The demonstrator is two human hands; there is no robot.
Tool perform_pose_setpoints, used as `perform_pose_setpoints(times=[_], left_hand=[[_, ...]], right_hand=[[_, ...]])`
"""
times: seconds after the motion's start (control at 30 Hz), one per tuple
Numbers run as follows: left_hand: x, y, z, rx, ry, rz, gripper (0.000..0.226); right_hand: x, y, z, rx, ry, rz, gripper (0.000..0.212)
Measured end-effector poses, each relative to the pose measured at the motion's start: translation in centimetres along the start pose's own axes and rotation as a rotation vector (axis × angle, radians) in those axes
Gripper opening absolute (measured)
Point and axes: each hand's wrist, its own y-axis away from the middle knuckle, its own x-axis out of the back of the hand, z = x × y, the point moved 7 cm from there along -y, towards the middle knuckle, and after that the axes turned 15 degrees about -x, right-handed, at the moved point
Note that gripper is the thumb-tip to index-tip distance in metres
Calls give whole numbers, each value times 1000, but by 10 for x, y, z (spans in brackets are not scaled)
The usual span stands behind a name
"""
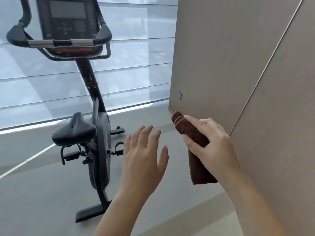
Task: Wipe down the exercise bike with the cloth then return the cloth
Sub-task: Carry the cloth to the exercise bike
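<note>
We see the brown cloth [192, 133], folded into a thick roll, clasped in the right hand [208, 138] with fingers curled round its middle, near the beige wall [238, 57]. The left hand [144, 154] hovers beside it, fingers spread, holding nothing. The exercise bike [95, 130] stands apart on the floor [42, 201], 1 saddle [73, 132] facing us.

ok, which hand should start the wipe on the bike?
Right, probably: the right hand grips the folded brown cloth. The left hand is open and empty, though nearer the bike.
</note>
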Motion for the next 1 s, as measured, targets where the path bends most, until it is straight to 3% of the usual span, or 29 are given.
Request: perform_pose_setpoints(times=[0.2,0.4,0.7,1.0], left_hand=[[-72,-137,-108,22,-24,-1,37],[-83,-148,-106,-62,-53,2,36],[-188,-306,-202,8,-118,10,36],[-208,-411,-296,106,-253,107,39]], right_hand=[[-66,-175,6,25,-23,-2,39],[-68,-192,16,40,-49,-2,39],[-126,-396,58,64,-117,-40,40],[-191,-548,25,231,-163,-154,40]])
